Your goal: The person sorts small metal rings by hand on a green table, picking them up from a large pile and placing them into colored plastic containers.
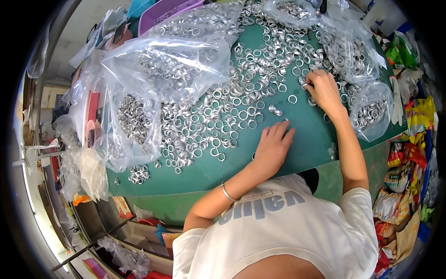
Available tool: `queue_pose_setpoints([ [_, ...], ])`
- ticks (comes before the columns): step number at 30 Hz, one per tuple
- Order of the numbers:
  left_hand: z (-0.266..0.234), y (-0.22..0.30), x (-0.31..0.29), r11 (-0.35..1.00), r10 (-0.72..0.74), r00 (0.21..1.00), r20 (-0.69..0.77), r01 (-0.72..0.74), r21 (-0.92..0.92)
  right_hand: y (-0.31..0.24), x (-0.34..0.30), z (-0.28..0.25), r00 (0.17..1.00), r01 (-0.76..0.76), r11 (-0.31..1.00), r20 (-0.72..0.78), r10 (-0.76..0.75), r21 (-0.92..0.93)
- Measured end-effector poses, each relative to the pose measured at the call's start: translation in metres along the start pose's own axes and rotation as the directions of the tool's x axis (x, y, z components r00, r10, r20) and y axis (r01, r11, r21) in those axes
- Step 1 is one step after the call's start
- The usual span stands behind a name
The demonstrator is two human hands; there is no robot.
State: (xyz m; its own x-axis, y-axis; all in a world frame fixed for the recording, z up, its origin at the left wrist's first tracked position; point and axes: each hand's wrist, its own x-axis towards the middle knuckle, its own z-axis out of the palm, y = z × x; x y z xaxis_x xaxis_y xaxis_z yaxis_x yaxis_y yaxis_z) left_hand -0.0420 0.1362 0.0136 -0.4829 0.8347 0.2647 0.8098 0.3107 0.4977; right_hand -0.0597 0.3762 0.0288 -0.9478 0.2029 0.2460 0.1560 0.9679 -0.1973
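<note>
Many silver-coloured metal rings [237, 101] lie spread over a green table top [306, 135], some loose and some stacked in short rows. My left hand [274, 146] rests palm down on the table, its fingers stretched and slightly apart. At its fingertips a ring [285, 120] shows in part. Just beyond them lie a small group of rings [275, 110] and a single ring [292, 99]. Farther right, my right hand [324, 90] has thumb and fingers pinched at a ring [303, 81], partly hidden by the fingers, at the edge of the scattered rings.
Clear plastic bags of rings lie at the left [134, 116], far right [350, 53] and right [371, 111]. A purple basin [162, 14] stands at the far left. White gloves [396, 100] hang by the right edge. Colourful packages [390, 204] are piled beyond the table's right side.
</note>
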Motion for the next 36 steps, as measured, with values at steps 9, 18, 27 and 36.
queue_pose_setpoints([
  [9, -0.002, -0.008, 0.008, 0.993, -0.089, 0.992, 0.084, 0.082, 0.084, -0.015, -0.029, -0.016, 0.997, -0.041, 0.987, -0.059, 0.051, 0.158],
  [18, -0.012, -0.013, -0.002, 0.977, -0.184, 0.982, -0.045, 0.178, -0.114, -0.054, -0.038, -0.001, 0.934, 0.163, 0.853, 0.201, -0.295, 0.495],
  [27, -0.005, 0.004, 0.012, 0.989, -0.144, 0.987, 0.065, 0.147, -0.036, -0.054, -0.057, -0.02, 0.961, -0.06, 0.846, 0.26, -0.094, 0.53],
  [36, -0.006, -0.009, 0.01, 0.983, -0.167, 0.985, -0.047, 0.163, -0.086, -0.065, -0.041, 0.013, 0.982, -0.046, 0.894, 0.186, -0.042, 0.445],
])
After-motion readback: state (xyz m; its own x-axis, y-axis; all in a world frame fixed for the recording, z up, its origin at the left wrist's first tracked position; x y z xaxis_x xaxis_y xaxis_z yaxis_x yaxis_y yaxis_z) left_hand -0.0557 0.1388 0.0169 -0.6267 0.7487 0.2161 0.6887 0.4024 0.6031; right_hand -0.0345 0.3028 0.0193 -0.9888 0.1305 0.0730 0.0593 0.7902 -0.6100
